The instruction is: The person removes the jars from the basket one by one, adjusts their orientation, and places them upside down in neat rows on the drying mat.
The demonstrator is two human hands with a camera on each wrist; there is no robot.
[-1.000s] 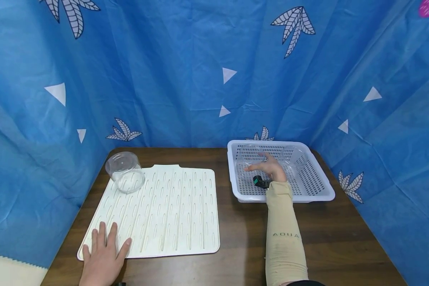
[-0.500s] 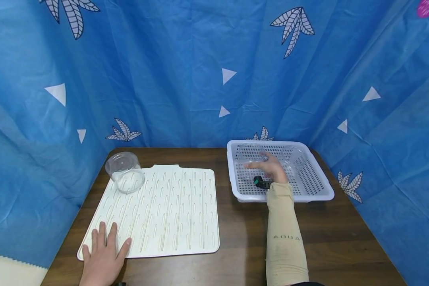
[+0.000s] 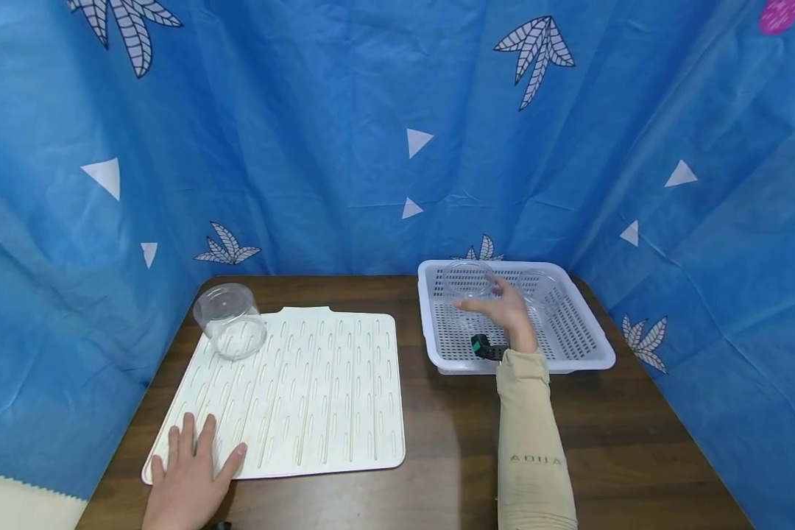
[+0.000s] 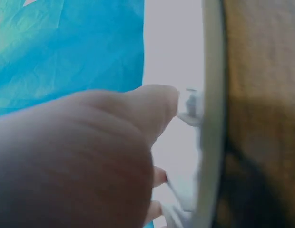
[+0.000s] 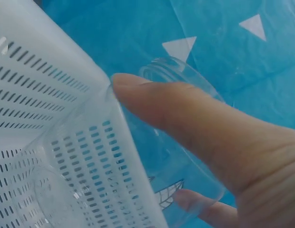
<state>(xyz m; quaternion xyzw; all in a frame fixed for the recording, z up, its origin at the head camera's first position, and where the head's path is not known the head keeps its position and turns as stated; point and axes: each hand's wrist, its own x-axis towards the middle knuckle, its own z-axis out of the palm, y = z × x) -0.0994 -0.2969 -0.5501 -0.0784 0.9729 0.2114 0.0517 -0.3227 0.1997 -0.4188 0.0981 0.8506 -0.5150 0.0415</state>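
My right hand [image 3: 510, 309] reaches over the white basket [image 3: 589, 362] and grips a clear plastic container [image 3: 467, 274] between thumb and fingers. The right wrist view shows the thumb [image 5: 171, 102] in front of this clear container [image 5: 204, 85] and a fingertip on its far side. A second clear container [image 3: 542, 283] stands at the back right in the basket. My left hand [image 3: 188, 475] rests flat with fingers spread on the front left corner of a white ridged mat [image 3: 318, 397]. One more clear container [image 3: 228, 313] stands on the mat's back left corner.
A dark wooden table [image 3: 437, 434] carries the mat on the left and the basket at the back right. Blue patterned curtain [image 3: 344, 147] closes off the back and both sides. A black wrist camera [image 3: 485, 347] sits at the right wrist, over the basket.
The right hand has shifted slightly, and the clear container in its grip sits a little higher in the head view. The left hand stays on the mat. The head view has turned slightly.
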